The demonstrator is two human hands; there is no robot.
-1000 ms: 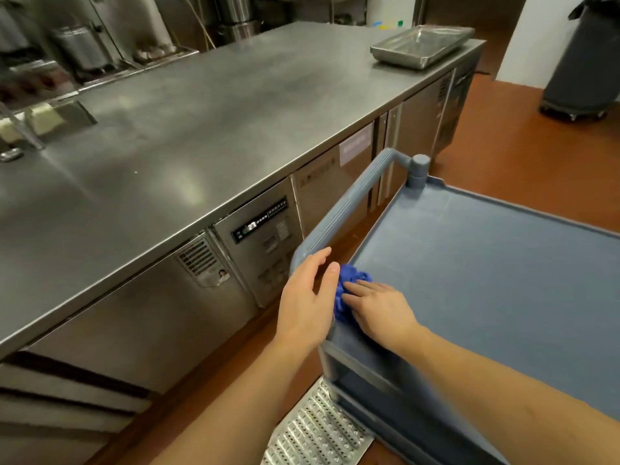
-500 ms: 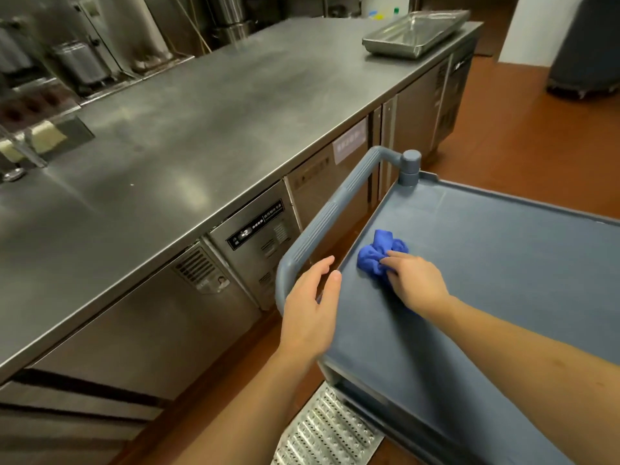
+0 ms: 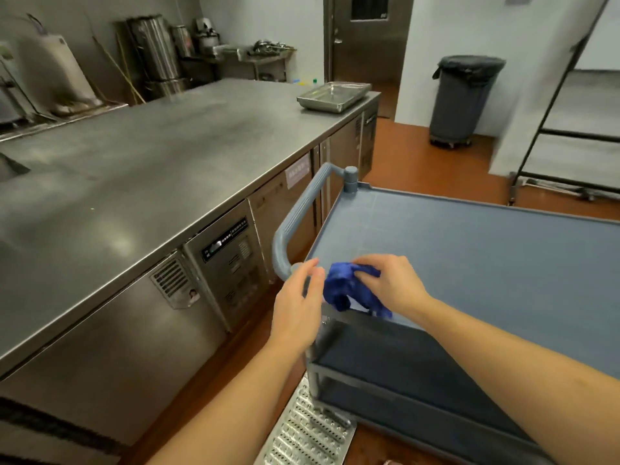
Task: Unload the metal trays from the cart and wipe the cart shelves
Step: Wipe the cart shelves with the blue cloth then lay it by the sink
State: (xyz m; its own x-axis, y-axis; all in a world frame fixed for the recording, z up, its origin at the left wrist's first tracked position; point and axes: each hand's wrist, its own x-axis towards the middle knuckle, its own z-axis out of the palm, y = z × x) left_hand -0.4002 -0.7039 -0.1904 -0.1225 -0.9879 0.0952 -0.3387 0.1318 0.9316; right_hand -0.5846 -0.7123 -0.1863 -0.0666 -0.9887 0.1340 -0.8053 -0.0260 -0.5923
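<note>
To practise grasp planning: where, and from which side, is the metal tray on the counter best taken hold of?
Probably the metal tray by its out-turned rim, two opposite sides, coming from the aisle at the counter end: it sits flat, open side up, near that edge.

Commercial kitchen: steel counter (image 3: 141, 169), stockpots (image 3: 156, 48).

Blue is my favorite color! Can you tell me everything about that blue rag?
The blue rag is a soft, deep-blue cloth, scrunched into a wrinkly bundle. The right hand grips it from above at the near corner of the gray cart's top shelf. Its loose ends droop over the shelf's near edge. The left hand is close beside it.
</note>
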